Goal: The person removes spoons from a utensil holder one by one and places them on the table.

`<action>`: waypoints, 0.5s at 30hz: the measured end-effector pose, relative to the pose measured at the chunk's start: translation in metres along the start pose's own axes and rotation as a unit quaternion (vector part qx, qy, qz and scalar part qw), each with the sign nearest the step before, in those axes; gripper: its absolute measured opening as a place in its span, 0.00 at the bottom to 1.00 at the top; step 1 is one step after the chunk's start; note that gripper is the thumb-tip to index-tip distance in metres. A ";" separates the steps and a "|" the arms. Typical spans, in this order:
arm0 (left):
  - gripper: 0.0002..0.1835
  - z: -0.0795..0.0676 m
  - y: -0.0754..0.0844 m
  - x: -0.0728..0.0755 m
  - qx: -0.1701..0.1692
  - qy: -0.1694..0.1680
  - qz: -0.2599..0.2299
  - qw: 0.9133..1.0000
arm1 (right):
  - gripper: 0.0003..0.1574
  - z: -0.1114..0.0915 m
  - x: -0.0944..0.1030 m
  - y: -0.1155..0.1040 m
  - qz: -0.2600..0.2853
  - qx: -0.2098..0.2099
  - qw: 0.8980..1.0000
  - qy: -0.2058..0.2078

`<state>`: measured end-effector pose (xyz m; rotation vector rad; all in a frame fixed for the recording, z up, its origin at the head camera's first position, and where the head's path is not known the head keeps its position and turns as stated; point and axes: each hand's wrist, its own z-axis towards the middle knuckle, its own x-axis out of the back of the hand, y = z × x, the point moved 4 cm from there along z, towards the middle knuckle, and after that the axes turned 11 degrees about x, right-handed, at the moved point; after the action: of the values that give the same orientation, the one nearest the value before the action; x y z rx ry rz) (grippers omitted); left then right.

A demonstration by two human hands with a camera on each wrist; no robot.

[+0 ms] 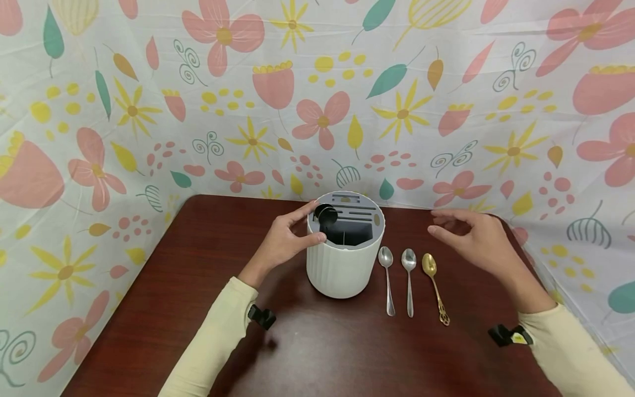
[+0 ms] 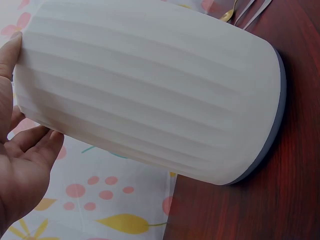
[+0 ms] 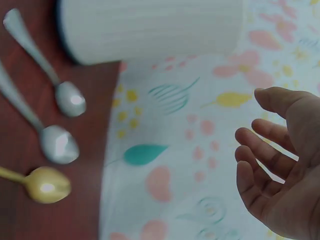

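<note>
A white ribbed utensil holder with a grey slotted top stands upright on the table. My left hand holds its left side near the rim, thumb in front and fingers behind; the left wrist view shows the fingertips against the ribbed wall. Black rounded spoon-like heads stick out of the holder's left part, their lower ends hidden. To the right lie two silver spoons, one nearer and one farther, then a gold spoon with an ornate handle. Above and right of them hovers my right hand, fingers loosely bent, holding nothing.
The dark red-brown wooden table reaches back to a floral curtain, which also hangs along both sides. Right behind the holder is the table's far edge. A black strap mount sits on each wrist.
</note>
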<state>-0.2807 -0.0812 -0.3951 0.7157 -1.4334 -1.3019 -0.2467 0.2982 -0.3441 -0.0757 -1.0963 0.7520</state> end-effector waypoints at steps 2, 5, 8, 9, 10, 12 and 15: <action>0.40 -0.001 0.003 0.000 0.002 0.000 0.000 1.000 | 0.16 0.007 0.003 -0.011 0.003 0.015 1.000 0.005; 0.39 -0.007 0.015 0.001 0.002 -0.002 -0.003 1.000 | 0.16 0.017 0.007 -0.028 0.008 0.030 0.999 0.013; 0.39 -0.012 0.026 0.001 0.001 -0.006 -0.007 1.000 | 0.17 0.026 0.009 -0.044 0.023 0.044 0.999 0.019; 0.39 -0.014 0.029 0.001 0.000 -0.006 -0.007 1.000 | 0.17 0.029 0.009 -0.050 0.026 0.050 0.998 0.021; 0.39 -0.014 0.029 0.001 0.001 -0.006 -0.007 1.000 | 0.17 0.032 0.009 -0.054 0.031 0.057 0.998 0.024; 0.39 -0.014 0.030 0.001 0.001 -0.006 -0.007 1.000 | 0.16 0.038 0.008 -0.063 0.041 0.068 0.996 0.028; 0.39 -0.014 0.028 0.001 0.004 -0.006 -0.007 1.000 | 0.18 0.046 0.005 -0.074 0.056 0.080 0.995 0.030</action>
<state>-0.2622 -0.0799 -0.3703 0.7246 -1.4468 -1.3135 -0.2452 0.2313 -0.2875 -0.0234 -0.9772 0.9310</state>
